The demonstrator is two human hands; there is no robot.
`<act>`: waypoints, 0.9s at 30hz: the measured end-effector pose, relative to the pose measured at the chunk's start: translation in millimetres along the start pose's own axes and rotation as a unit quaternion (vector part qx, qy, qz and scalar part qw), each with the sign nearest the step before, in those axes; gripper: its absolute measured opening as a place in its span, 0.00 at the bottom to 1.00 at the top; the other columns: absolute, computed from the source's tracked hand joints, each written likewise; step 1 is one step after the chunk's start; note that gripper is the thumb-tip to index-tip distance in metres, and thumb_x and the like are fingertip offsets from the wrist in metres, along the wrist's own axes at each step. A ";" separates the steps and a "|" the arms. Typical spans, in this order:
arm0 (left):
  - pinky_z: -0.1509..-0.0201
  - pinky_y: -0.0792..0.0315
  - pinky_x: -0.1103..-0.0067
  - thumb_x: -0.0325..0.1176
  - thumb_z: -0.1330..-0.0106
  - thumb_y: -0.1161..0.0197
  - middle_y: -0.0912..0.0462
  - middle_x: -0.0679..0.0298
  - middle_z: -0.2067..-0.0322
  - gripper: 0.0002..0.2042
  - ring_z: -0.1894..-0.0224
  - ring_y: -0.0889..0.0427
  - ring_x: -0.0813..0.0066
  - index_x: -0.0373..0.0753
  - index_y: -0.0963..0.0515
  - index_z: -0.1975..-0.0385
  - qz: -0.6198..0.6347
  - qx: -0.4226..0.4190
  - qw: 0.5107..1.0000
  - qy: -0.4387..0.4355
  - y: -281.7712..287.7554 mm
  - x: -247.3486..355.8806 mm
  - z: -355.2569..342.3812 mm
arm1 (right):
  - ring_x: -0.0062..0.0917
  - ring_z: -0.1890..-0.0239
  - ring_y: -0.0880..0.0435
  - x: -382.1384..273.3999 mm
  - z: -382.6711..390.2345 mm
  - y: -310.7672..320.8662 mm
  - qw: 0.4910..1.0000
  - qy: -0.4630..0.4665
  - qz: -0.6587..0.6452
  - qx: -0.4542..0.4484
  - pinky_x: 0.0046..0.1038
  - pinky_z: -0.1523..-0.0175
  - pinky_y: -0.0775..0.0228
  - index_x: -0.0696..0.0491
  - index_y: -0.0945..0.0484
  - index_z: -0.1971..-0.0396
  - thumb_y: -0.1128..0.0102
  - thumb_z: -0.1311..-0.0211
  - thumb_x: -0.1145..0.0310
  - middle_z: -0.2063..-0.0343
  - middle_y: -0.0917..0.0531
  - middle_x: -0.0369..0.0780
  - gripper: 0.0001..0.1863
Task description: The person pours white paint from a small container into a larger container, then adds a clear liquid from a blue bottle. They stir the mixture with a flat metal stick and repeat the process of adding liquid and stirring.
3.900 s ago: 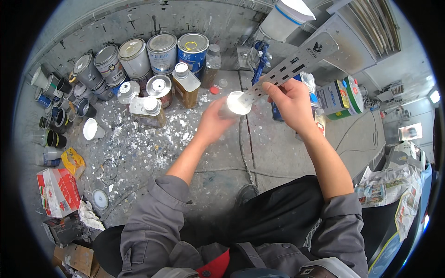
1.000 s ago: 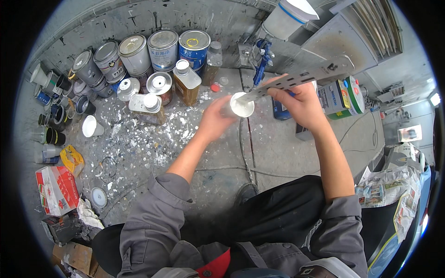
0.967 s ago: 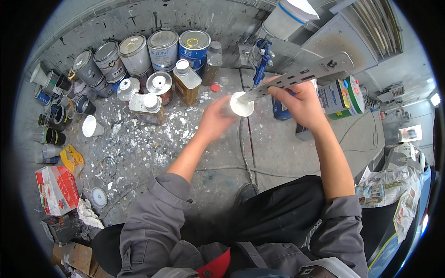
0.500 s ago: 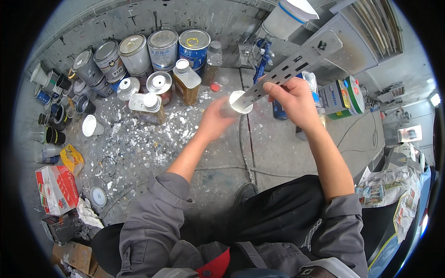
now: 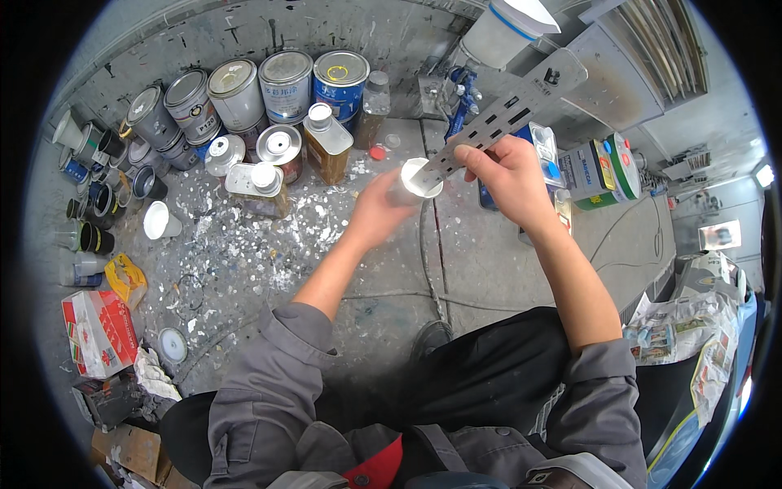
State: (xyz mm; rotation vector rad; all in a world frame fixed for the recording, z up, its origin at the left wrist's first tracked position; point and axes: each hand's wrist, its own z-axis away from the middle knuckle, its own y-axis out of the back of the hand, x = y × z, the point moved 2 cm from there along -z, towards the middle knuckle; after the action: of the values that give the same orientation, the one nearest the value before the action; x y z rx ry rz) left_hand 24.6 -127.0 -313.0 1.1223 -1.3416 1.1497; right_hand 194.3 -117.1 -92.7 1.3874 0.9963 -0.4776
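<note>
My left hand (image 5: 381,205) is wrapped round a white cup (image 5: 420,181), tilted a little to the right. A long flat metal paint-mixing stick (image 5: 507,119), pierced with slots, slants down into the cup's mouth. Its lower part lies inside the cup, where the tip is hidden. Thumb and fingers of my right hand (image 5: 509,173) pinch the stick a short way above the rim. The cup's inside looks white; how full it is I cannot tell. Another white cup (image 5: 161,221) stands on the paint-spattered floor to the left.
Paint cans (image 5: 285,85) line the back wall, with a brown-sided rectangular tin (image 5: 327,147) before them. A blue spray gun (image 5: 463,98) hangs behind the stick. Green-and-white containers (image 5: 604,173) stand at right. A hose (image 5: 425,253) crosses the floor. A red box (image 5: 102,332) lies at left.
The stick has shifted slightly, its upper end now a little further left and higher. My right hand has moved left with it. The left hand and cup have hardly moved.
</note>
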 end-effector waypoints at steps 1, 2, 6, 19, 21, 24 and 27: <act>0.30 0.22 0.67 0.24 0.43 0.20 0.18 0.55 0.36 0.38 0.34 0.17 0.57 0.42 0.24 0.28 0.004 -0.001 1.000 0.000 0.5 -0.6 0.5 | 0.14 0.70 0.19 -2.8 -0.6 1.7 1.000 -0.003 0.001 0.004 0.23 0.64 0.30 0.60 0.10 0.62 0.28 0.26 0.63 0.74 0.13 0.33 0.13; 0.30 0.22 0.67 0.24 0.43 0.20 0.18 0.55 0.36 0.38 0.34 0.17 0.57 0.42 0.24 0.28 0.008 -0.001 1.000 -0.001 1.2 -1.1 1.0 | 0.14 0.71 0.19 -6.0 -2.0 4.7 1.000 -0.005 0.002 0.007 0.23 0.65 0.31 0.60 0.10 0.63 0.28 0.26 0.62 0.75 0.13 0.32 0.14; 0.30 0.22 0.67 0.24 0.43 0.20 0.18 0.55 0.36 0.38 0.33 0.16 0.58 0.42 0.24 0.28 0.003 -0.012 1.000 -0.009 2.0 -0.3 -0.2 | 0.13 0.72 0.20 -2.5 -4.7 9.3 0.999 -0.003 0.023 0.037 0.23 0.66 0.33 0.59 0.10 0.64 0.27 0.27 0.61 0.76 0.14 0.32 0.15; 0.28 0.24 0.67 0.26 0.43 0.19 0.17 0.54 0.35 0.39 0.32 0.17 0.58 0.42 0.24 0.27 0.015 -0.001 1.000 0.010 2.1 -8.8 -3.1 | 0.17 0.70 0.15 -2.3 -2.4 1.1 1.000 -0.016 0.016 0.014 0.25 0.63 0.24 0.62 0.09 0.55 0.29 0.28 0.67 0.72 0.09 0.39 0.13; 0.28 0.24 0.67 0.26 0.43 0.20 0.17 0.54 0.35 0.39 0.32 0.17 0.57 0.41 0.24 0.27 0.007 0.000 1.000 -0.002 3.4 -8.9 -2.8 | 0.16 0.70 0.15 -6.8 -4.3 5.3 0.999 -0.019 0.015 0.029 0.25 0.63 0.23 0.62 0.09 0.55 0.29 0.28 0.67 0.71 0.09 0.38 0.13; 0.28 0.24 0.67 0.25 0.43 0.20 0.18 0.53 0.35 0.38 0.32 0.17 0.57 0.40 0.24 0.28 -0.004 -0.001 1.000 -0.007 2.5 -5.8 -2.0 | 0.17 0.70 0.15 -3.8 -4.9 8.7 0.998 -0.023 0.043 0.042 0.25 0.62 0.23 0.62 0.09 0.55 0.29 0.28 0.67 0.71 0.09 0.38 0.12; 0.28 0.24 0.67 0.25 0.43 0.21 0.18 0.53 0.35 0.38 0.32 0.17 0.57 0.39 0.24 0.28 0.007 -0.003 1.000 0.008 1.6 -5.9 -2.2 | 0.17 0.70 0.15 14.4 -5.0 6.8 0.998 -0.022 0.040 0.043 0.25 0.63 0.23 0.62 0.09 0.56 0.29 0.29 0.67 0.70 0.08 0.39 0.12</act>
State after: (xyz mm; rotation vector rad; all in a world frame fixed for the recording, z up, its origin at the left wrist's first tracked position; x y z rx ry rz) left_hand 23.6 -124.3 -318.9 1.0979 -1.3422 1.1615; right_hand 205.9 -107.3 -99.8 1.4822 0.8901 -0.4949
